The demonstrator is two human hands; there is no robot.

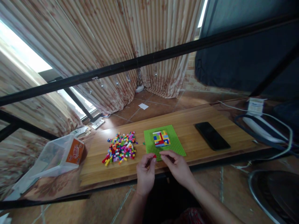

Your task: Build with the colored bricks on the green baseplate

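Observation:
A green baseplate (174,141) lies on the wooden table (201,121), with a small patch of red, yellow and blue bricks (161,138) built on it. To its left is a loose pile of small coloured bricks (121,148). My left hand (145,172) pinches a small red brick (154,156) at the baseplate's near edge. My right hand (178,168) rests beside it, fingertips on the baseplate's near edge; I cannot tell if it holds anything.
A black phone (212,135) lies on the table to the right. A clear plastic bag with an orange box (75,151) sits at the left end. Black frame bars (144,63) cross above. Cables and a white power strip (263,126) are at the right.

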